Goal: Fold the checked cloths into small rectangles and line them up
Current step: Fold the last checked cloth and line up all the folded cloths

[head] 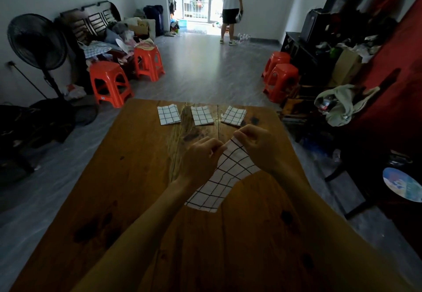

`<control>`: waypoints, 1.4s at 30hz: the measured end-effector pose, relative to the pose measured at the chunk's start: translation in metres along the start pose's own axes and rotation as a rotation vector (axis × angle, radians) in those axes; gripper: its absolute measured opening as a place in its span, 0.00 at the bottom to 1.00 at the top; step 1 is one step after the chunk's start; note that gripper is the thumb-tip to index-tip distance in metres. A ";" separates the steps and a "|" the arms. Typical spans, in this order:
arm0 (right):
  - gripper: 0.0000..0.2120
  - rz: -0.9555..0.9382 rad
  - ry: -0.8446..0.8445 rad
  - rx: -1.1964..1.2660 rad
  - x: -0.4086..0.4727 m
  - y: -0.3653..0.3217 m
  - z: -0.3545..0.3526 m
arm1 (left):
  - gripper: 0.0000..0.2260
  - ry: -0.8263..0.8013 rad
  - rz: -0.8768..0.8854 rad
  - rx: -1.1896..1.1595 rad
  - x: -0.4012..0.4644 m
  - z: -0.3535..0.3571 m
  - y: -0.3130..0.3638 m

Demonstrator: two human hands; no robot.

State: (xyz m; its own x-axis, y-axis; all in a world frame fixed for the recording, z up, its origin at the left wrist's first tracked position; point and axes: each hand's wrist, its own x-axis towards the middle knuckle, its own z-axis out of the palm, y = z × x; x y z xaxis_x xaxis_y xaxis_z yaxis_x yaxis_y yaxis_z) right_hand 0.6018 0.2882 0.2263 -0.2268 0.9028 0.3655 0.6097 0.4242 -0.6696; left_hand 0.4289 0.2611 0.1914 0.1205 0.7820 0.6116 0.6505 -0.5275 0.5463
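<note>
While both hands are up over the middle of the wooden bench [141,177], here's how it looks:

left hand: the left hand [201,157] sits just left of frame centre, fingers curled in, pinching the top edge of the unfolded checked cloth [225,179].

right hand: the right hand [258,145] is right beside it, a bit higher in the frame, fingers also curled and pinching the same top edge.

held cloth: white with a black grid, it's lifted at the top and hangs down between the wrists toward lower centre, its bottom edge resting on the bench.

folded ones: three small rectangles in a row along the bench's far edge, upper centre of the frame. The left folded cloth [169,115] and middle folded cloth [202,115] sit fairly straight; the right folded cloth [234,115] is turned at an angle. None touch each other.

background: orange plastic stools [110,81] at centre left and centre right, a black standing fan [36,42] at the left edge, and a person [230,6] standing near the balcony door at the top centre.
</note>
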 end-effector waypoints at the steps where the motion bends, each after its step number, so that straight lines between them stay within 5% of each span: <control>1: 0.08 0.004 0.007 0.012 0.000 0.000 0.000 | 0.06 0.006 0.000 -0.002 0.000 0.000 0.000; 13: 0.05 -0.115 0.009 -0.038 0.000 -0.005 0.002 | 0.07 0.060 0.022 -0.017 0.001 0.005 0.009; 18: 0.17 -0.076 0.179 0.047 -0.003 0.006 -0.005 | 0.08 0.051 -0.046 0.073 -0.031 0.005 -0.023; 26: 0.09 -0.052 0.209 0.053 -0.008 0.017 0.001 | 0.11 -0.004 -0.237 0.006 -0.067 0.008 -0.047; 31: 0.06 -0.110 0.080 -0.007 -0.005 0.013 0.011 | 0.23 0.021 -0.120 0.006 -0.034 0.015 -0.025; 36: 0.06 -0.093 0.009 -0.044 -0.008 0.013 0.021 | 0.14 0.040 0.041 0.037 -0.005 0.020 -0.004; 42: 0.06 -0.071 0.058 -0.007 -0.010 0.008 0.009 | 0.14 0.058 0.006 0.094 -0.025 0.020 -0.018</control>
State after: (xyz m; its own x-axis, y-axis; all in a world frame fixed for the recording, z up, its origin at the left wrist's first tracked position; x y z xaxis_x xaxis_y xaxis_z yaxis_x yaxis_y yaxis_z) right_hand 0.6021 0.2829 0.2118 -0.2257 0.8647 0.4486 0.5992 0.4864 -0.6359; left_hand 0.4287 0.2579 0.1548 0.0829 0.7566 0.6486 0.7180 -0.4967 0.4876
